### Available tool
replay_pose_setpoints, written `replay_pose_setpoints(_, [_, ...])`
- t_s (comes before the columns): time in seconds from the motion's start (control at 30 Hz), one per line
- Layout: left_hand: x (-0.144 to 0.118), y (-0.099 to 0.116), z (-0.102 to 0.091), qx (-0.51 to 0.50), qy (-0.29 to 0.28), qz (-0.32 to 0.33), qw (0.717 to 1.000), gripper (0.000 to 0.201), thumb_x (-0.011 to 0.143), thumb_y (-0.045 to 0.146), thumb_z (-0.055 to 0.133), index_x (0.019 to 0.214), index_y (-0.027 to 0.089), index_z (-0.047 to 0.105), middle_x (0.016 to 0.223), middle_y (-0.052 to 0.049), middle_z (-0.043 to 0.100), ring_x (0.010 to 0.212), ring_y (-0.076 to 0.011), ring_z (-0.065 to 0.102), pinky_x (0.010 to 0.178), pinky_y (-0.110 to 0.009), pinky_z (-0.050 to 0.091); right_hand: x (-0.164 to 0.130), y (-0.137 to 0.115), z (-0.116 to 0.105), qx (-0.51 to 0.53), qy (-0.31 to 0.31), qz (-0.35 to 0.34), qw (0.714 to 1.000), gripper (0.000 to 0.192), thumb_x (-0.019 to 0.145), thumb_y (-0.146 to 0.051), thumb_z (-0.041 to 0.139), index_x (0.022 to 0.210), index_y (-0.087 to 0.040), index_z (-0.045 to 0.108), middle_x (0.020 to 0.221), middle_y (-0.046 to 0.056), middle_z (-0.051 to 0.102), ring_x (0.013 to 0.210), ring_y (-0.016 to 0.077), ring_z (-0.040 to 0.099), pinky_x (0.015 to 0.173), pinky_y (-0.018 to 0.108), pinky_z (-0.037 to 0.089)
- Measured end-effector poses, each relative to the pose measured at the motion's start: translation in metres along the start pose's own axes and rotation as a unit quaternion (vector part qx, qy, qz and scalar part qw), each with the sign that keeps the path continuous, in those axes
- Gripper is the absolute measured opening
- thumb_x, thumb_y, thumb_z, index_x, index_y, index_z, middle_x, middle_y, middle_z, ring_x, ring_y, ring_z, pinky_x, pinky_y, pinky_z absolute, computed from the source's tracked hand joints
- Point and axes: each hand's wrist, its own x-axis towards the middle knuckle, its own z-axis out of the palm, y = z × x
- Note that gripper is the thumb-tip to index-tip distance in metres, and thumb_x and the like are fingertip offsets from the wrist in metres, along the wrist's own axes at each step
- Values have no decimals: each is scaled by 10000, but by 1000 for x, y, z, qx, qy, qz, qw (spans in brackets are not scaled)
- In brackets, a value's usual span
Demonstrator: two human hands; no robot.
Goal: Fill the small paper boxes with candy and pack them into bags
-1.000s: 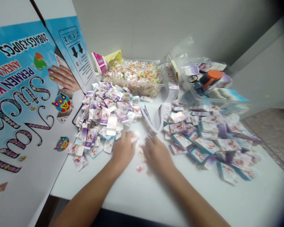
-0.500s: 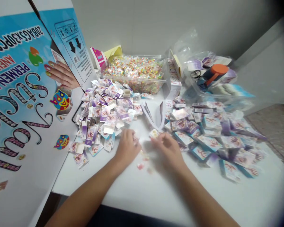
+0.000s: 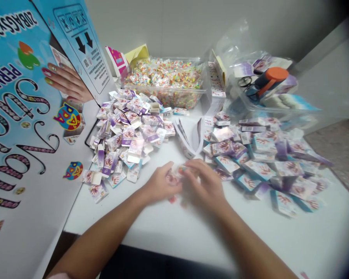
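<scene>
My left hand [image 3: 159, 184] is closed around a small printed box [image 3: 171, 179] over the middle of the white table. Close against it, my right hand [image 3: 206, 182] pinches a small colourful piece [image 3: 181, 169] at the box's top end. Motion blur hides what that piece is and whether it has entered the box. Beneath the hands lie a few small reddish pieces [image 3: 172, 200], partly covered by the fingers. Just beyond the hands stands a curved bundle of white printed paper [image 3: 189, 141].
Many small boxes [image 3: 128, 133] are heaped at left, and more boxes [image 3: 258, 170] at right. Behind them sit a clear tub [image 3: 174, 93] of colourful wrapped packets and a bin [image 3: 267, 110] holding scissors and an orange-capped bottle [image 3: 269, 79]. A large printed carton [image 3: 46, 186] walls the left side.
My hands have come together. The left has turned and moved right with the small box, while the right has brought the small piece to it. The view has shifted slightly.
</scene>
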Motion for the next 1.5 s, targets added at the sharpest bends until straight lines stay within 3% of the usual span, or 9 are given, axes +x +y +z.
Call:
replay_pose_setpoints(0.3, [1, 1, -1, 11, -29, -10, 999, 179, 766, 240, 674, 811, 175, 513, 681, 45, 539, 625, -97, 517, 560, -187, 387, 2, 0, -13, -34, -106, -37, 993, 326, 952, -176, 483, 1228, -267, 632, 1113, 92, 572, 1023, 206, 613, 858, 364, 528])
replay_pose_setpoints(0.43, [-2, 8, 0, 7, -55, -13, 998, 213, 822, 312, 650, 852, 188, 480, 688, 45, 543, 601, -95, 522, 552, -195, 395, -1, 3, -6, -57, -20, -6, 998, 424, 927, -255, 575, 1345, -250, 504, 1183, 122, 596, 1114, 251, 593, 911, 418, 522])
replay_pose_setpoints(0.53, [-3, 7, 0, 7, -49, -14, 999, 225, 850, 363, 625, 885, 187, 490, 680, 42, 544, 585, -102, 529, 532, -201, 394, -4, 3, 0, -78, 33, -24, 996, 352, 914, -262, 603, 1265, -265, 576, 1213, 118, 634, 1150, 276, 595, 961, 465, 491])
replay_pose_setpoints(0.63, [-2, 1, 1, -7, -24, 1, 1000, 213, 831, 327, 643, 941, 181, 533, 713, 17, 593, 618, -126, 569, 552, -219, 430, -8, 5, 6, -116, -26, -60, 991, 388, 947, -285, 552, 1335, -311, 567, 1387, 114, 585, 1162, 292, 573, 991, 523, 449])
replay_pose_setpoints(0.8, [1, -1, 4, -66, 21, 1, 998, 337, 785, 302, 710, 1065, 169, 579, 845, -48, 671, 767, -187, 642, 640, -264, 505, -10, 9, 11, -130, -145, -62, 979, 650, 946, -462, 536, 1539, -322, 307, 1638, 109, 246, 1341, 339, 406, 1060, 585, 370])
replay_pose_setpoints(1.0, [0, -1, 5, -67, 35, -14, 997, 279, 795, 176, 630, 1059, 175, 541, 813, -14, 635, 731, -148, 608, 651, -251, 495, -7, 3, 7, -60, -60, -42, 995, 383, 938, -283, 569, 1320, -285, 582, 1378, 126, 558, 1230, 281, 537, 1018, 501, 435])
replay_pose_setpoints(1.2, [-3, -4, 6, 43, 9, 36, 998, 278, 788, 158, 596, 1061, 180, 554, 720, 24, 606, 579, -107, 536, 543, -213, 403, -2, -3, 5, 71, -96, 84, 989, 116, 924, -329, 606, 988, -241, 645, 1299, 98, 615, 1202, 246, 576, 1040, 444, 448])
replay_pose_setpoints(1.37, [0, -7, 4, 89, 32, 58, 994, 216, 808, 229, 614, 1013, 176, 576, 689, 30, 597, 555, -102, 527, 529, -201, 369, 1, -6, 2, 58, -144, 94, 983, 219, 963, -362, 543, 976, -262, 737, 1401, 82, 586, 1322, 267, 472, 1120, 498, 367])
replay_pose_setpoints(1.5, [5, -10, 2, 102, 14, 52, 993, 334, 793, 238, 646, 1119, 189, 591, 744, 23, 634, 614, -121, 562, 568, -213, 393, 3, -9, 1, 125, -152, 171, 965, 268, 953, -418, 551, 911, -241, 749, 1385, 88, 586, 1279, 268, 535, 1111, 461, 393])
